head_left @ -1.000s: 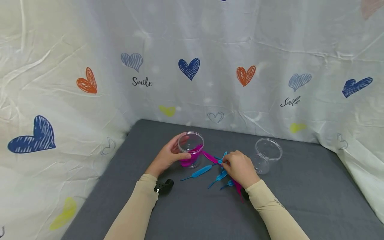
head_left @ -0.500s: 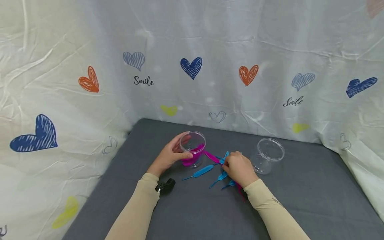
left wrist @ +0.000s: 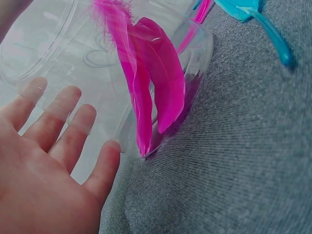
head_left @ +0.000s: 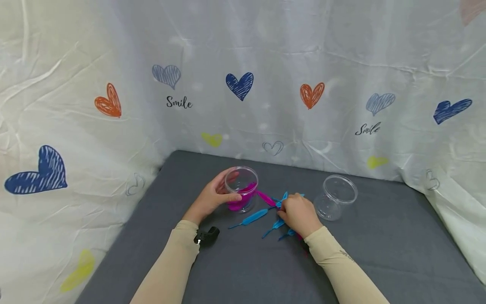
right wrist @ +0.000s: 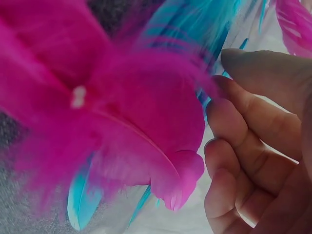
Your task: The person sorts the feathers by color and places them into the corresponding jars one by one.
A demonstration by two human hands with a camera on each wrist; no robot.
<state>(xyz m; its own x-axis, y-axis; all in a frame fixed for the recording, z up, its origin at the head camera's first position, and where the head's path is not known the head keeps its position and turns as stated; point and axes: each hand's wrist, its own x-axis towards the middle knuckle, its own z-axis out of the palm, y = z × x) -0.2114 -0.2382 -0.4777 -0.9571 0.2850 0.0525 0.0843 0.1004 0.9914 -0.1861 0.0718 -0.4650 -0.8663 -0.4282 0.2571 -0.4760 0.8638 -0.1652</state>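
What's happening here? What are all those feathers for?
A person's left hand holds a clear cup with pink feathers in it. Their right hand is down at the blue feathers and more pink ones on the grey table; I can't tell if it has one pinched. A second clear cup stands beyond that hand. Maybe they're sorting feathers by colour, but that's a guess.

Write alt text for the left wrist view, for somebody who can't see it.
A left hand holds a clear, round plastic cup with curved pink feathers inside, on grey woven cloth; part of a blue feather shows at upper right.
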